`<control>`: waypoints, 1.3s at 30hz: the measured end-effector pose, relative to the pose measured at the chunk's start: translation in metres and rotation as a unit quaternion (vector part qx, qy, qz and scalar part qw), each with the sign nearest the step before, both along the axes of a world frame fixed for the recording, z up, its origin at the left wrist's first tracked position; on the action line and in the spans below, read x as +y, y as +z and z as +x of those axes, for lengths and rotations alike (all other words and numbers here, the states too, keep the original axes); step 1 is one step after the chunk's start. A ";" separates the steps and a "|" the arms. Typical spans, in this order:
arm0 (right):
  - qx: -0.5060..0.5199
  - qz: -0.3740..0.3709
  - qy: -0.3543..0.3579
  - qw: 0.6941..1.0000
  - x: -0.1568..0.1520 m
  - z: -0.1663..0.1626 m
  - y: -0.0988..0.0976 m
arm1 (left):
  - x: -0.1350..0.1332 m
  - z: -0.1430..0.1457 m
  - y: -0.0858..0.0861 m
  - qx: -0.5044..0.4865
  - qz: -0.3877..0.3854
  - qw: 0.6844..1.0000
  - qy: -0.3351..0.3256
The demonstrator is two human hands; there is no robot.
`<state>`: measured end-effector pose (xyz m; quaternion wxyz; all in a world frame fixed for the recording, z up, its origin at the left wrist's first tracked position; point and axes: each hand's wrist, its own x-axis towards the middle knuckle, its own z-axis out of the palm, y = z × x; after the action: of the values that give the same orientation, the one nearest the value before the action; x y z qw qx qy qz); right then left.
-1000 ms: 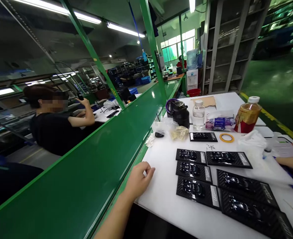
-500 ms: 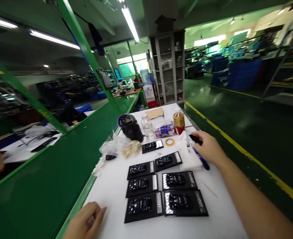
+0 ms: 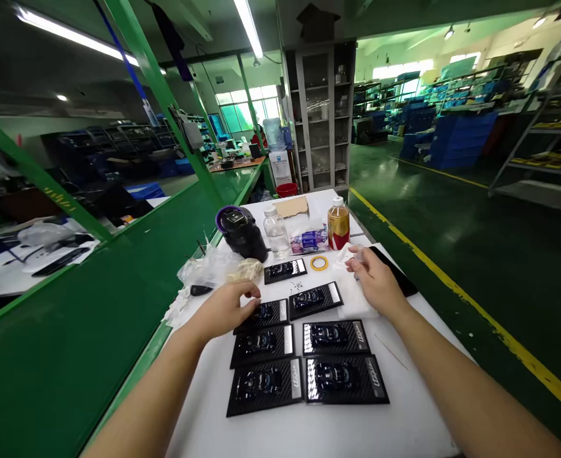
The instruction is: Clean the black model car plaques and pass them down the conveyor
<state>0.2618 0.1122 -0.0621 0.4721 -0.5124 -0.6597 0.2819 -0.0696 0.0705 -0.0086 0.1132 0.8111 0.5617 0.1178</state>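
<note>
Several black carbon-pattern cards, each with a small dark toy car, lie in two columns on the white table. My left hand rests palm down on the far left card, fingers spread over its edge. My right hand lies over a white cloth, its fingertips pinching the cloth's crumpled far end. Between my hands sits the far right card. One more card lies apart, farther back.
Behind the cards stand a black jug with a purple rim, a clear bottle, an amber bottle and a yellow tape ring. Plastic bags lie left. A green conveyor runs alongside; the floor drops off right.
My left hand moved forward from the table's near edge onto the far left card. My right hand shifted left onto the cloth. The view tilted down slightly.
</note>
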 end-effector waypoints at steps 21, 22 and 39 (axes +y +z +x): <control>-0.184 -0.093 -0.074 0.976 0.001 0.000 -0.003 | -0.039 -0.008 -0.036 0.021 -0.067 0.997 -0.030; -0.198 -0.083 -0.075 0.974 -0.001 0.001 -0.003 | -0.041 -0.005 -0.037 0.028 -0.069 0.997 -0.032; -0.459 -0.106 0.191 0.861 0.060 -0.116 0.030 | -0.016 -0.005 -0.046 -0.086 -0.035 0.995 0.029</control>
<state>0.1462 0.1718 -0.0322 -0.0040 -0.4950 -0.8525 0.1679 -0.0746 0.0549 -0.0548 0.1859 0.7770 0.5766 0.1712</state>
